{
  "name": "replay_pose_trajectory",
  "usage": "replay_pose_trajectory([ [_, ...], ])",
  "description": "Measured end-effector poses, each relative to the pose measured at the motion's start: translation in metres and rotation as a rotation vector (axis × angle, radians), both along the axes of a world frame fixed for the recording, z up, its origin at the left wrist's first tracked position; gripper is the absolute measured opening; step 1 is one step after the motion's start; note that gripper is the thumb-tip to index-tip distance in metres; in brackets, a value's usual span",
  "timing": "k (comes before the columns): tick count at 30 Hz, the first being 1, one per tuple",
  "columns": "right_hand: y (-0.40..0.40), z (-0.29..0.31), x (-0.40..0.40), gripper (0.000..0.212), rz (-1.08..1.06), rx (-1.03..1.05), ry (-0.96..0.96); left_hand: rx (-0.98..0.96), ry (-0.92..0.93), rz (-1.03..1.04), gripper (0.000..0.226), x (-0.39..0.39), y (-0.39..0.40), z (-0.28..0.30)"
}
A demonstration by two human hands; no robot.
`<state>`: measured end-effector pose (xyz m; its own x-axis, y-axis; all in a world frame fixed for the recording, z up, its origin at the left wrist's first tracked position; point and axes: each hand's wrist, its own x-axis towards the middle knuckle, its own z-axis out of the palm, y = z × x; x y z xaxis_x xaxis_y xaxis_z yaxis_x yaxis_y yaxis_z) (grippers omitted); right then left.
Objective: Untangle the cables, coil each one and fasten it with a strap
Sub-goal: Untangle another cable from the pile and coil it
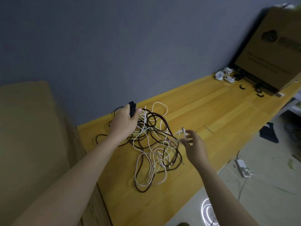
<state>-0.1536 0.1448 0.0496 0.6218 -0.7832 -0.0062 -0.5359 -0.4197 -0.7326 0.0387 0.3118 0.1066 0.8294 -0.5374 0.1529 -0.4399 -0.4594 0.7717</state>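
Note:
A tangle of black and white cables point(153, 147) lies on the yellow wooden table point(203, 111). My left hand point(124, 121) grips a partly wound coil of black cable point(132, 108) above the far left of the tangle. My right hand point(193, 144) hovers at the right side of the tangle, fingers spread, with a blurred white cable end point(181, 132) at its fingertips; whether it holds that end is unclear. Three coiled white cables point(224, 75) lie at the far end of the table. Black straps point(242, 87) lie near them.
A large cardboard box point(273, 51) stands at the table's far right end. Another cardboard sheet point(29, 128) leans at the left. A grey wall backs the table. On the floor to the right lie a white power strip point(242, 167) and dark scraps point(268, 132).

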Motion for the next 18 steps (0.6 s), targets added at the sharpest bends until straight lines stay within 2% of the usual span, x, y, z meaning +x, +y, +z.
replay_pose_trajectory([
  [2,0.01,0.01,0.01,0.029,0.045,-0.189,-0.087,-0.02,-0.019,-0.042,0.037,-0.005,-0.003,-0.001],
  [3,0.015,0.015,0.016,0.028,0.065,-0.216,-0.155,-0.023,-0.035,-0.062,0.034,-0.007,-0.003,-0.001],
  [4,0.021,0.022,0.021,0.034,0.1,-0.165,-0.218,-0.03,-0.044,-0.074,0.032,-0.009,-0.003,-0.001],
  [6,0.033,0.035,0.029,0.048,0.216,0.067,-0.312,-0.048,-0.037,-0.081,0.031,-0.01,-0.002,-0.003],
  [8,0.044,0.039,0.036,0.041,0.329,0.271,-0.36,-0.074,-0.005,-0.082,0.031,-0.011,-0.003,-0.005],
  [10,0.054,0.04,0.044,0.04,0.355,0.399,-0.369,-0.108,0.047,-0.071,0.03,-0.011,-0.004,-0.005],
  [13,0.067,0.039,0.054,0.039,0.28,0.551,-0.498,-0.151,0.117,-0.085,0.029,-0.014,-0.006,-0.004],
  [16,0.074,0.044,0.063,0.053,0.161,0.58,-0.542,-0.083,0.085,-0.121,0.03,-0.02,-0.006,-0.005],
  [18,0.073,0.05,0.069,0.044,0.074,0.581,-0.521,-0.077,0.084,-0.142,0.026,-0.022,-0.006,-0.006],
])
